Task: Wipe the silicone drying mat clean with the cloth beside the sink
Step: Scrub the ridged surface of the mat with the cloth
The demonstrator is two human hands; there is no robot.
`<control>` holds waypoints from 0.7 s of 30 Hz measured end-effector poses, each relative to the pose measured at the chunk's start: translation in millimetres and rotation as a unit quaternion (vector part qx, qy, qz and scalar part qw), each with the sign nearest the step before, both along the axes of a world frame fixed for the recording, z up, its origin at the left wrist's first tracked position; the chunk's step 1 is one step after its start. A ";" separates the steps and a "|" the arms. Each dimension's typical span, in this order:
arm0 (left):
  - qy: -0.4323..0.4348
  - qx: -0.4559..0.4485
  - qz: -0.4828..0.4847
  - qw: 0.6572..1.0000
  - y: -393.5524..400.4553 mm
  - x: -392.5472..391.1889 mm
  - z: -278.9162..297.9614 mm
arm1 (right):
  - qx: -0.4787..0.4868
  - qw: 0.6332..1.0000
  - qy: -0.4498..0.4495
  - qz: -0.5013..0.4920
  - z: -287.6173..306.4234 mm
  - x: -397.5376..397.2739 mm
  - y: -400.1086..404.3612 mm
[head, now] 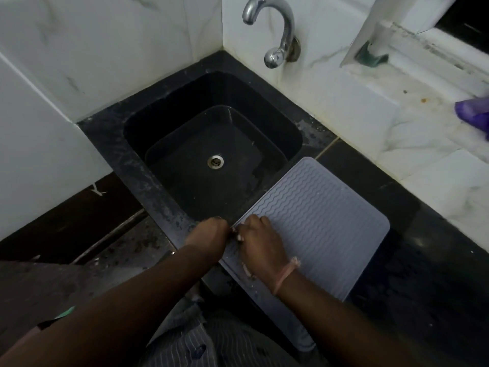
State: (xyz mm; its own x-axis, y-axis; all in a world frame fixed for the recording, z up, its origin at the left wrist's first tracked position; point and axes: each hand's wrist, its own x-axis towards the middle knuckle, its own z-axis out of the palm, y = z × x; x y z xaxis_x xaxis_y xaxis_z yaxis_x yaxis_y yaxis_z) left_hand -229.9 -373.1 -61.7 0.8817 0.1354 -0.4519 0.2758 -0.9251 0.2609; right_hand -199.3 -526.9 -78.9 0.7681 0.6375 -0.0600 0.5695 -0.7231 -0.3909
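Observation:
A grey silicone drying mat (320,213) with wavy ridges lies on the black counter to the right of the sink, and its left corner hangs over the basin's rim. My left hand (209,237) is curled at the mat's left edge and seems to pinch it. Knuckles up, my right hand (260,245) sits on the mat right beside it, with its fingers curled over the same edge. A purple cloth (472,112) lies on the white marble ledge at the far right, away from both hands.
The black sink (148,128) with a steel drain (215,161) is in the corner, under a chrome tap (280,35). White tiled walls close the left and back. Black counter (423,274) runs right of the mat, and a window frame stands at the top right.

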 end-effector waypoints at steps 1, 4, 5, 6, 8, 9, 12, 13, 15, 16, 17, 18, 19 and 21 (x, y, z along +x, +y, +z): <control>0.007 -0.003 -0.004 1.000 0.4 2.0 1.0 | 0.001 1.000 -0.006 -0.004 -1.2 10.5 -2.7; 0.026 -0.002 -0.022 0.999 -0.4 6.8 3.2 | -0.015 0.998 -0.034 -0.056 -4.5 58.5 -16.0; 0.028 -0.002 -0.029 0.999 0.0 8.0 2.1 | -0.015 0.995 -0.043 -0.093 -4.9 75.6 -20.6; 0.034 0.001 -0.037 0.999 1.0 8.9 1.5 | -0.016 0.990 -0.049 -0.129 -5.2 90.8 -24.5; 0.046 0.008 -0.055 0.997 1.4 10.2 2.0 | -0.029 0.984 -0.054 -0.165 -5.7 109.3 -27.4; 0.046 0.008 -0.065 0.997 2.3 10.8 2.1 | -0.039 0.984 -0.057 -0.167 -4.9 111.6 -25.8; 0.039 0.011 -0.097 0.994 5.5 8.5 4.1 | -0.049 0.984 -0.049 -0.166 1.9 95.3 -15.8; 0.036 0.010 -0.108 0.993 6.0 6.8 4.8 | -0.049 0.984 -0.046 -0.163 4.0 84.3 -13.0; 0.026 -0.004 -0.142 0.990 7.7 4.7 4.6 | -0.051 0.987 -0.037 -0.147 6.4 57.0 -5.8; 0.022 -0.005 -0.157 0.987 7.0 4.1 4.9 | -0.048 0.989 -0.028 -0.136 6.5 42.5 -1.3; 0.011 0.002 -0.166 0.986 5.4 5.5 7.1 | -0.044 0.991 -0.017 -0.123 7.4 28.4 3.5; 0.005 0.008 -0.168 0.986 3.6 7.5 8.3 | -0.040 0.993 -0.006 -0.110 7.3 15.8 7.2; 0.004 0.010 -0.170 0.985 1.6 10.3 8.1 | -0.039 0.994 -0.002 -0.101 7.2 5.9 8.6; 0.005 0.017 -0.168 0.986 -1.4 15.0 6.7 | -0.039 0.996 -0.009 -0.082 5.7 3.0 5.4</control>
